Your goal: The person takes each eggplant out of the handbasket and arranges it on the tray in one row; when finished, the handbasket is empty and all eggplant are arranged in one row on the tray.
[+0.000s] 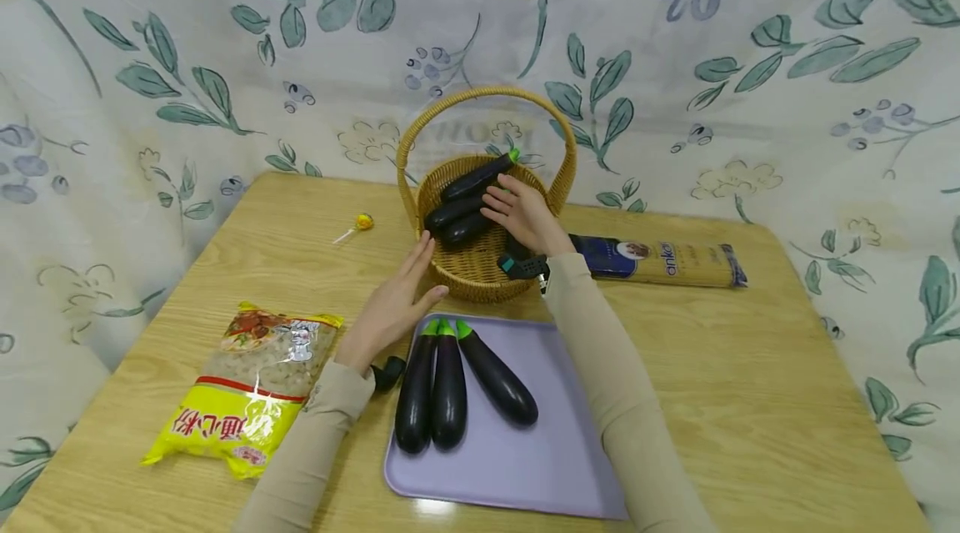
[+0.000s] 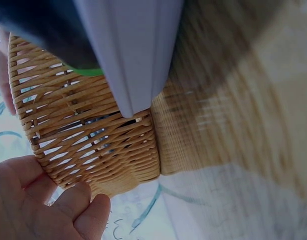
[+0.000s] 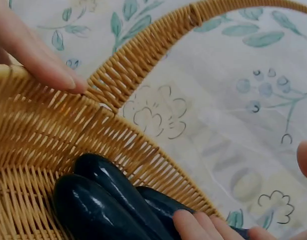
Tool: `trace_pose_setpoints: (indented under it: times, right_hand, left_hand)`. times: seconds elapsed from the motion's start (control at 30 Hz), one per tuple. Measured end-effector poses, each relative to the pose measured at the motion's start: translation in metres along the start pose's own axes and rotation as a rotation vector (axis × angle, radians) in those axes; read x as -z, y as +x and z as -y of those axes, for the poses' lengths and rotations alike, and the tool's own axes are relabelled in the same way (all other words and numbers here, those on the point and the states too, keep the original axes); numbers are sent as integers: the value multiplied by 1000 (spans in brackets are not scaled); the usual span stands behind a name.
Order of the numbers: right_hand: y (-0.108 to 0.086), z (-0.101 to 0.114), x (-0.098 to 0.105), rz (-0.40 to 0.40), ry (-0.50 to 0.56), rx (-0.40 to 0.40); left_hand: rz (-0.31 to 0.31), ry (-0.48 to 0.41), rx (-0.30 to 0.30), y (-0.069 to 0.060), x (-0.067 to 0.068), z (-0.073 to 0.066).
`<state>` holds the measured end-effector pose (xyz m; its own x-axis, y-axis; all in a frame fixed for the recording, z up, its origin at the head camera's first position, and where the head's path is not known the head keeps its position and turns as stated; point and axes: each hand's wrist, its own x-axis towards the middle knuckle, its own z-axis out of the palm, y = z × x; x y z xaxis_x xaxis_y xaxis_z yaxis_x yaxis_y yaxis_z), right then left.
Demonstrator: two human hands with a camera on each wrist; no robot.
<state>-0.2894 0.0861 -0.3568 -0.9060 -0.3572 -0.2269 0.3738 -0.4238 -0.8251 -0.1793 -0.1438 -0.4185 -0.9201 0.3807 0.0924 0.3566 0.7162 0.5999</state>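
A wicker basket [image 1: 476, 287] with a tall handle holds several eggplants [image 1: 474, 181] lying side by side. My right hand [image 1: 531, 218] is over them inside the basket, its fingers relaxed; in the right wrist view its fingertips [image 3: 193, 227] touch one eggplant [image 3: 161, 202], with the thumb apart. My left hand [image 1: 393, 299] rests straight fingers on the basket's near left rim, also visible in the left wrist view beside the wicker wall [image 2: 93, 135]. Before the basket, three eggplants [image 1: 498, 379] with green caps lie on a lilac tray [image 1: 555, 466].
Left of the tray lies a yellow bag of pasta [image 1: 247, 391]. A lollipop [image 1: 363, 222] lies behind it on the wooden table [image 1: 750, 399]. A long spaghetti pack [image 1: 660, 260] sits right of the basket. Floral cloth [image 1: 637, 41] hangs behind.
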Motion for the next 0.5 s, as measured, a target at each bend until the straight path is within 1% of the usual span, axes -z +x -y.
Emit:
trace_pose_setpoints:
  times: [0.13,0.27,0.5]
  right_hand:
    - [8,0,1,-54,7,-25]
    - [16,0,3,-79,29,-39]
    - [32,-2,-4,-123,33,-84]
  left_hand:
    - [-1,-4,-3,-3,-4,-1]
    - [-5,2,3,-2,-6,-1]
    - [-10,6,5,0,-3,-2]
